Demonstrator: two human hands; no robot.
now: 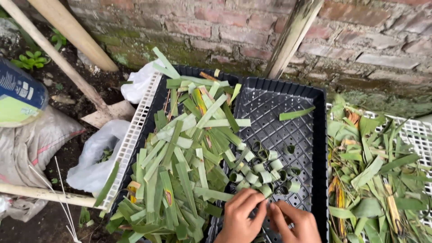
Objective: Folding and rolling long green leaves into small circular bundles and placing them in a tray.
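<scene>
About a dozen and a half small leaf rings point(265, 168) already stand packed together in the middle of the black tray point(317, 148), so a fair part of the work looks done. Much more seems left: a thick heap of cut leaf strips point(184, 157) covers the tray's left half, and the mesh floor beyond the rings is bare but for one loose strip point(296, 113). A second pile of uncut leaves point(373, 175) lies on a white tray point(418, 132) to the right.

Both hands meet at the tray's near edge, just below the rings. The left hand point(240, 218) curls inward, its fingers pinched together on a narrow leaf piece point(266, 206). The right hand point(292, 222) faces it, fingers closed on the same piece, knuckles up.
</scene>
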